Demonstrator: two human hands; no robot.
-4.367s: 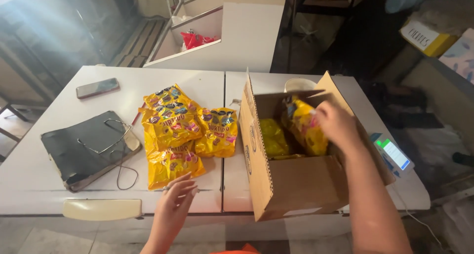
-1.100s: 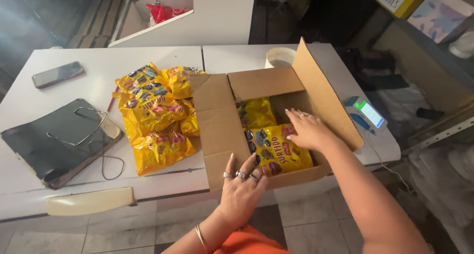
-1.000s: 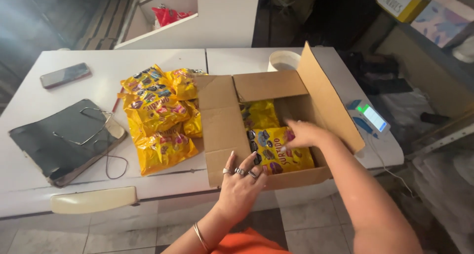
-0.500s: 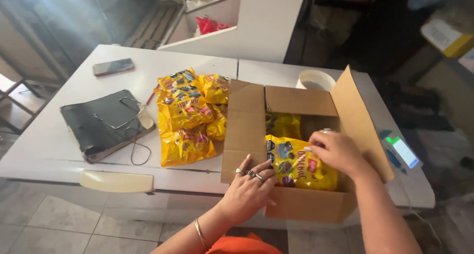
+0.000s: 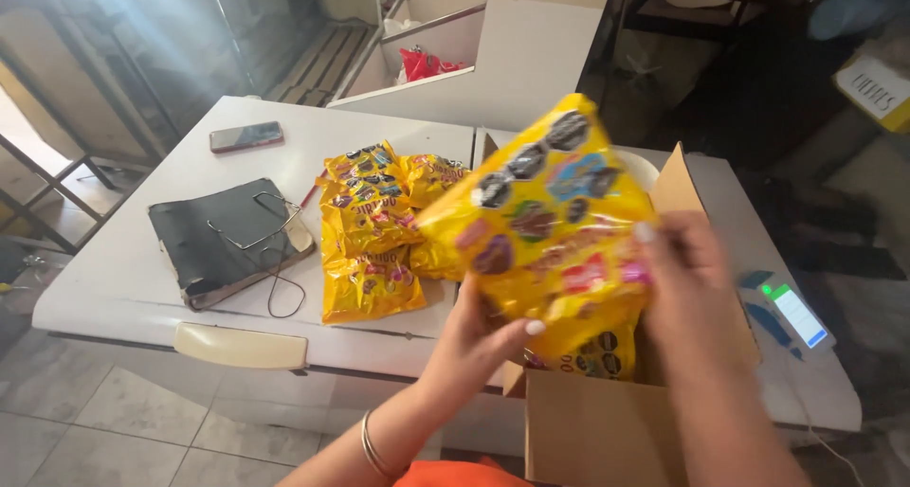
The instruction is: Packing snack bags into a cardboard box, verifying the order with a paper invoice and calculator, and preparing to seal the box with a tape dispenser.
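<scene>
Here both hands, left hand [image 5: 474,340] and right hand [image 5: 687,279], grip one yellow snack bag [image 5: 545,222] above the cardboard box [image 5: 607,430]

View: single head-worn camera, looking steeply down and forward from above the near edge of the white bench [image 5: 123,260]. Range: close; the hands and a yellow printed snack bag [image 5: 545,222] fill the centre foreground. Coverage: bench top, open brown cardboard box [image 5: 607,430] at lower right, tiled floor beneath, pale steps beyond.
</scene>
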